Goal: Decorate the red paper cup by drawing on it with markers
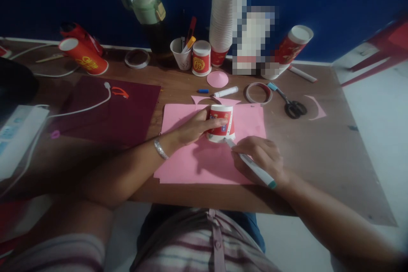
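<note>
My left hand [199,125] is wrapped round a red and white paper cup [219,112], which stands above pink paper [185,161] with its thumb across the front. In my right hand [261,155] is a white marker [255,168] with a green end. The marker's tip meets the white band at the lower edge of the cup. Beyond the cup lie a curved pink paper offcut [199,100], a white marker cap or pen [226,92] and a small blue cap [202,91].
Behind stand a tall stack of paper cups [221,17], a pen cup [181,57] and a pink paper cone [217,79]. Scissors [295,108] and a tape roll [259,93] lie right. Dark red paper [134,110] and a white cable [79,112] lie left.
</note>
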Tool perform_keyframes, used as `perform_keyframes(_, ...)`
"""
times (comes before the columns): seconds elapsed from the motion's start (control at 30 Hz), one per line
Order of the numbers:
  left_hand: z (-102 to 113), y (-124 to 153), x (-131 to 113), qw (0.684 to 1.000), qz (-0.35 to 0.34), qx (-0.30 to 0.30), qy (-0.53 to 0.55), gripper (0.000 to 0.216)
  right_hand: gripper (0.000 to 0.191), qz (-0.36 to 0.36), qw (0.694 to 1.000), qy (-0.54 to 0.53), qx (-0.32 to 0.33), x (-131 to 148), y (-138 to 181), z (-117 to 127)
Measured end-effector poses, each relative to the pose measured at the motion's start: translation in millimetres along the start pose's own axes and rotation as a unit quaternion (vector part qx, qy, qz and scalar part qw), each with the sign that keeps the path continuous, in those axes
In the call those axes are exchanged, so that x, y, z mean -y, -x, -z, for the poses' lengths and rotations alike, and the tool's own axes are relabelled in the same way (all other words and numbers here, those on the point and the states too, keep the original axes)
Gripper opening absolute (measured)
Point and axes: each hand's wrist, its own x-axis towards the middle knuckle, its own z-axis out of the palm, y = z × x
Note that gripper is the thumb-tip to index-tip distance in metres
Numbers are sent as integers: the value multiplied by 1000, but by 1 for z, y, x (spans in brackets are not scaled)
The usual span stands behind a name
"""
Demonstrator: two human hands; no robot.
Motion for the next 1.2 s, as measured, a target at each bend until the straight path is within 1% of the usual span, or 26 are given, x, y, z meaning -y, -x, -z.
perform_keyframes(0.1,1,0,0,1000,5,-11,-2,45,23,0,1000,10,-5,-1,-1,0)
perform_keyframes(0.33,0,0,0,1000,0,-4,11,46,23,3,1000,20,-12,-2,-1,-1)
perform_keyframes(0.5,-2,0,-1,1000,-4,-7,12,43,24,-5,1000,8,1,0,1,0)
perform_keyframes(0.67,-2,0,-1,1000,-3,2,14,39,25,-8,1000,0,12,1,1,1)
perform_keyframes(0.8,-1,0,-1,1000,-4,2,10,41,25,-8,1000,-10,16,2,1,0)
perform_keyframes(0.97,-1,0,-2,1000,0,12,7,41,24,0,1000,-4,4,3,-1,1)
perform_keyframes(1.2,-2,0,-1,1000,1,-11,6,48,26,3,1000,-1,4,1,1,-1)
